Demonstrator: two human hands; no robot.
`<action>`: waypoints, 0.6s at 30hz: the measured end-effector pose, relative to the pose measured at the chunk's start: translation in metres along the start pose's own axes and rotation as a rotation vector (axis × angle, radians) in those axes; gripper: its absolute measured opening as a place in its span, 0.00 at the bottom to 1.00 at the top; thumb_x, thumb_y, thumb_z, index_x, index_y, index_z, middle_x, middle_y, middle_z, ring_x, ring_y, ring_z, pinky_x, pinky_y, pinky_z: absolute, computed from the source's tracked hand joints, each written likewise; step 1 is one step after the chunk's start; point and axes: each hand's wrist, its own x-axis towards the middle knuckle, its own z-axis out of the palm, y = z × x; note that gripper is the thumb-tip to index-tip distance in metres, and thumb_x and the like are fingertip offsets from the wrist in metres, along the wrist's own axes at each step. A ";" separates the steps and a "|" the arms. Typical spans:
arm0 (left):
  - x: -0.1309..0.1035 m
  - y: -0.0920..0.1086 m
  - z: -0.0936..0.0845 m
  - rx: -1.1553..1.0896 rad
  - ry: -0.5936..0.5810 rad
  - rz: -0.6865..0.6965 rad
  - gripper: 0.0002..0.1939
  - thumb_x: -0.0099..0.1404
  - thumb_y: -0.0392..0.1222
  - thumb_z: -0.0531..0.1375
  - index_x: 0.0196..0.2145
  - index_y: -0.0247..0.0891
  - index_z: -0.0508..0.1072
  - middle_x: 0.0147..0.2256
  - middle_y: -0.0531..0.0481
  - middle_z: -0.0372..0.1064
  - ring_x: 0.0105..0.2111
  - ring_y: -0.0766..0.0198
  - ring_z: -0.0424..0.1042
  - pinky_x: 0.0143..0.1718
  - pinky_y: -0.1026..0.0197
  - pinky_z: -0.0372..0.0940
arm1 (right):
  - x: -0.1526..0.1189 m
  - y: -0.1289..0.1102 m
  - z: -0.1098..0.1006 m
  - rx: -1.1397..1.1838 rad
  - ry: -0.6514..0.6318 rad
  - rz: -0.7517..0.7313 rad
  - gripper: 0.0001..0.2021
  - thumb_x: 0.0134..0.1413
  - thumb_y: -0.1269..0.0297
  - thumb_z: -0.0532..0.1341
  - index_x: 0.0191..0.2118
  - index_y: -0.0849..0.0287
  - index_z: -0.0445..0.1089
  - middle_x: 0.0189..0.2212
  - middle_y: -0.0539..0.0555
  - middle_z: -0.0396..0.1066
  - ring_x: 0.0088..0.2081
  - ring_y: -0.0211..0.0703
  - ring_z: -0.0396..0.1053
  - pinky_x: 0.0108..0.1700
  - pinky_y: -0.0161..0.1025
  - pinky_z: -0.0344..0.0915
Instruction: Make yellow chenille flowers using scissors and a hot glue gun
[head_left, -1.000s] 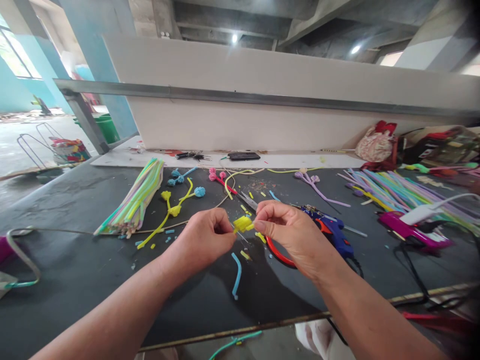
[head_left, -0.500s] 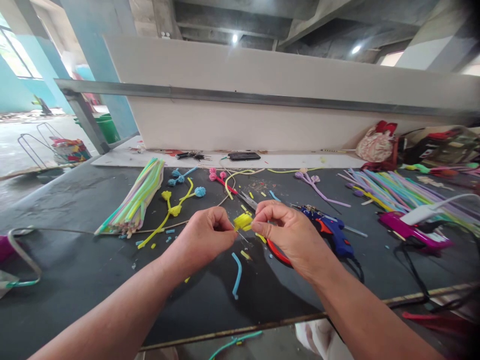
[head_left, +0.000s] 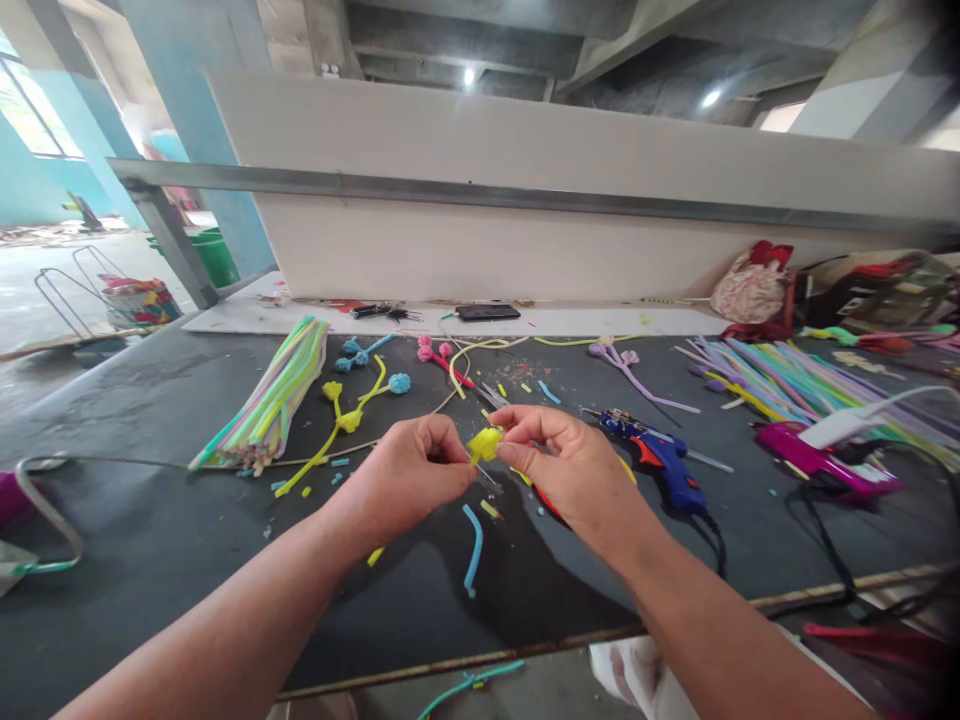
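Observation:
Over the middle of the dark table, a small yellow fuzzy bundle point(head_left: 485, 444) is pinched between my two hands. My left hand point(head_left: 424, 460) grips its left side, with a thin wire end showing just below the fingertips. On the right side, my right hand point(head_left: 559, 455) holds it between thumb and forefinger. Scissors point(head_left: 494, 396) with red handles lie partly hidden under my right hand. Below the bundle rest a blue stem piece point(head_left: 473, 550) and short yellow offcuts point(head_left: 490, 509).
A bundle of pastel stems point(head_left: 270, 400) and a yellow branched piece point(head_left: 349, 421) lie left. Rightward are a blue glue gun point(head_left: 675, 470), more stems point(head_left: 787, 385) and a magenta power strip point(head_left: 825, 465). A phone point(head_left: 487, 313) lies at the back.
My right hand has shifted slightly left and turned, covering more of the red scissor handles. The yellow bundle has turned a little between my fingers.

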 end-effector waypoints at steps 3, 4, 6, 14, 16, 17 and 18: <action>0.000 -0.001 0.000 0.011 -0.008 0.006 0.09 0.50 0.38 0.59 0.20 0.37 0.60 0.16 0.59 0.54 0.18 0.73 0.51 0.18 0.69 0.46 | 0.000 0.001 0.003 0.086 -0.030 0.037 0.06 0.44 0.64 0.64 0.23 0.58 0.66 0.37 0.54 0.74 0.40 0.45 0.71 0.43 0.43 0.63; 0.000 -0.001 0.000 0.015 -0.011 0.009 0.09 0.50 0.38 0.59 0.20 0.37 0.60 0.17 0.59 0.54 0.19 0.73 0.51 0.18 0.69 0.46 | 0.001 0.001 0.003 0.098 -0.034 0.038 0.06 0.44 0.65 0.64 0.23 0.58 0.66 0.36 0.54 0.74 0.40 0.45 0.71 0.43 0.43 0.63; 0.001 -0.001 0.000 0.019 -0.016 0.014 0.09 0.50 0.38 0.59 0.20 0.37 0.60 0.17 0.59 0.55 0.19 0.73 0.52 0.18 0.69 0.47 | 0.002 0.003 0.004 0.106 -0.036 0.031 0.07 0.44 0.65 0.64 0.23 0.58 0.66 0.35 0.54 0.75 0.39 0.44 0.71 0.43 0.42 0.64; 0.001 0.000 0.000 0.014 -0.026 0.011 0.09 0.50 0.39 0.59 0.20 0.36 0.60 0.17 0.59 0.54 0.19 0.73 0.51 0.18 0.69 0.47 | 0.002 0.007 0.009 0.066 0.024 -0.015 0.08 0.43 0.63 0.64 0.24 0.58 0.64 0.32 0.53 0.71 0.34 0.42 0.69 0.39 0.41 0.63; 0.001 0.001 -0.001 0.015 -0.030 0.002 0.09 0.50 0.39 0.59 0.20 0.37 0.60 0.17 0.59 0.54 0.19 0.73 0.51 0.18 0.69 0.46 | 0.001 0.007 0.011 0.052 0.038 -0.019 0.09 0.42 0.63 0.64 0.23 0.58 0.63 0.31 0.53 0.71 0.33 0.42 0.68 0.38 0.41 0.63; 0.001 0.001 -0.001 0.018 -0.032 -0.002 0.09 0.50 0.39 0.59 0.20 0.37 0.60 0.17 0.59 0.54 0.19 0.73 0.51 0.18 0.69 0.46 | 0.002 0.007 0.011 0.042 0.045 -0.023 0.09 0.42 0.63 0.64 0.23 0.57 0.63 0.31 0.53 0.71 0.33 0.42 0.68 0.38 0.41 0.63; 0.002 0.001 -0.001 0.020 -0.034 -0.002 0.09 0.50 0.39 0.59 0.20 0.37 0.60 0.17 0.59 0.54 0.19 0.73 0.51 0.18 0.69 0.47 | 0.002 0.008 0.012 0.031 0.051 -0.027 0.08 0.43 0.63 0.64 0.23 0.57 0.63 0.31 0.53 0.71 0.33 0.42 0.68 0.38 0.41 0.63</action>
